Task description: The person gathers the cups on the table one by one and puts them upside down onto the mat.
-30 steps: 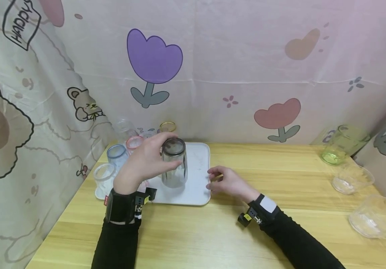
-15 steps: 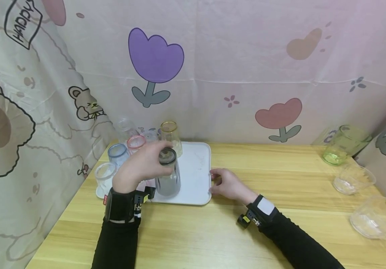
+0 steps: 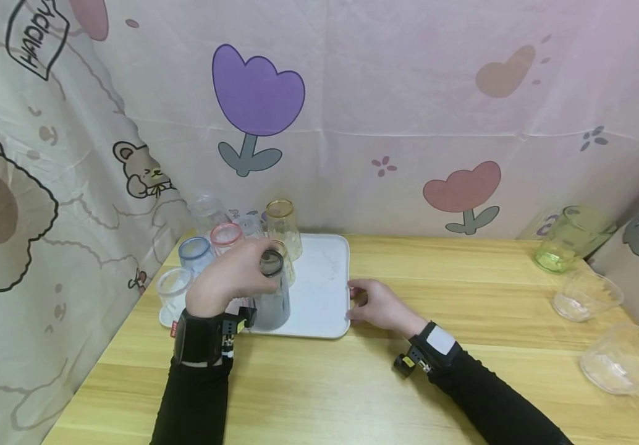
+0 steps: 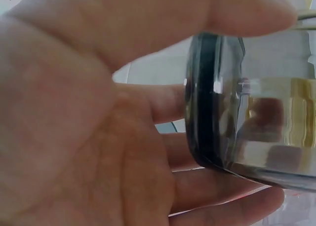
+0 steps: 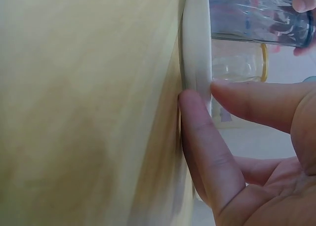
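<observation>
My left hand [image 3: 234, 276] grips a dark grey drinking glass [image 3: 272, 303] near its rim, thumb on one side and fingers on the other. The glass stands upright at the front of a white tray [image 3: 319, 290]. In the left wrist view the dark rim of the glass [image 4: 205, 97] lies between thumb and fingers. At the tray's right edge my right hand [image 3: 382, 307] pinches the rim, with the thumb over it and a fingertip against its outer side, as the right wrist view shows. Yellow-rimmed glasses [image 3: 291, 238] stand on the tray behind the grey one.
Left on the tray are a clear glass [image 3: 173, 296], a blue-rimmed glass [image 3: 197, 254] and a pink-rimmed one [image 3: 225, 234]. At the table's right stand a green glass [image 3: 555, 250] and clear bowls [image 3: 620, 371]. A patterned curtain [image 3: 364, 93] hangs behind the table.
My left hand has moved the grey glass left and toward the front of the tray, uncovering the yellow-rimmed glasses. My right hand stays at the tray's right edge.
</observation>
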The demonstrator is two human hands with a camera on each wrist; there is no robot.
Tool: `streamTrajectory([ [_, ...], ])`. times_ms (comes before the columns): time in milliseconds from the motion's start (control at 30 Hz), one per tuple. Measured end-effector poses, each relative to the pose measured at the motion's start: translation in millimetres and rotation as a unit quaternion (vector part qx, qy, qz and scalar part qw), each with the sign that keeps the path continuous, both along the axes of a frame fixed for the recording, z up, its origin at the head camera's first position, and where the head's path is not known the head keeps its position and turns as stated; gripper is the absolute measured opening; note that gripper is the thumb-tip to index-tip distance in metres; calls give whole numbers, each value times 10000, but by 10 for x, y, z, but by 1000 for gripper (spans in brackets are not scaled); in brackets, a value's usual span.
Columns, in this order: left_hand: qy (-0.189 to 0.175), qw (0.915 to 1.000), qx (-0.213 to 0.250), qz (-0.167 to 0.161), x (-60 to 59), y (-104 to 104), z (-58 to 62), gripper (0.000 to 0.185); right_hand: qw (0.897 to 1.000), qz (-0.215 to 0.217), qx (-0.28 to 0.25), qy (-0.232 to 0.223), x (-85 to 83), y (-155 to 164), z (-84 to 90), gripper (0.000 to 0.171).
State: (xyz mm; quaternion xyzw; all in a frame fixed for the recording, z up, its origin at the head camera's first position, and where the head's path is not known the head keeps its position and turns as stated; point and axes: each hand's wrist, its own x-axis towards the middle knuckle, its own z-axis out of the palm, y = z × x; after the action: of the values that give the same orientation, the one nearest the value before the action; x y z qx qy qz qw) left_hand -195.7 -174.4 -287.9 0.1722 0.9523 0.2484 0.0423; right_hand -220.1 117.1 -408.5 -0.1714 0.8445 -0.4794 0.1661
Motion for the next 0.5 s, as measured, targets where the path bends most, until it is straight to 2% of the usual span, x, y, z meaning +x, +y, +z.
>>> streamTrajectory([
  [200,-251,9994,-123,180,31,-30,32,61,9998,-54,-119,-126,8,-2,6,70],
  [500,-252,9994,-218,104,51,-62,47,66,9993,-143,-212,-266,22,-16,12,70],
])
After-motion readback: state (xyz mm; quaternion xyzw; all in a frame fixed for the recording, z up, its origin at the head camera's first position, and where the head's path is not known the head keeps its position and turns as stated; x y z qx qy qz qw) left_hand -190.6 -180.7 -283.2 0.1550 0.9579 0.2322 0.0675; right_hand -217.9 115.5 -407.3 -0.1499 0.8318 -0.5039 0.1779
